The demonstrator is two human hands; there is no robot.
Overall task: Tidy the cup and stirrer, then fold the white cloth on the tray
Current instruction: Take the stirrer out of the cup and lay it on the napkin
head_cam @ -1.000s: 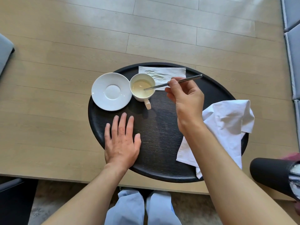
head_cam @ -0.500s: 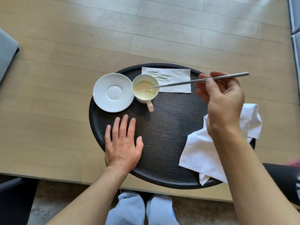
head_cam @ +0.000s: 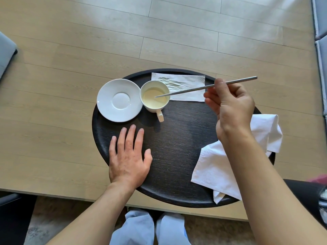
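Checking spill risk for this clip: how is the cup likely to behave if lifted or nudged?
The cup looks like ceramic, so probably rigid and breakable. It holds pale liquid, so a nudge could slosh it. Its small handle gives little grip.

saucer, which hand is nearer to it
Left. The left hand lies flat on the tray just below the saucer; the right hand is beyond the cup, holding the stirrer.

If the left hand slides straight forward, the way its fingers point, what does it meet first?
Probably the saucer: the left hand lies flat on the tray, fingers pointing at the saucer's near edge. The cup sits slightly right of that line.
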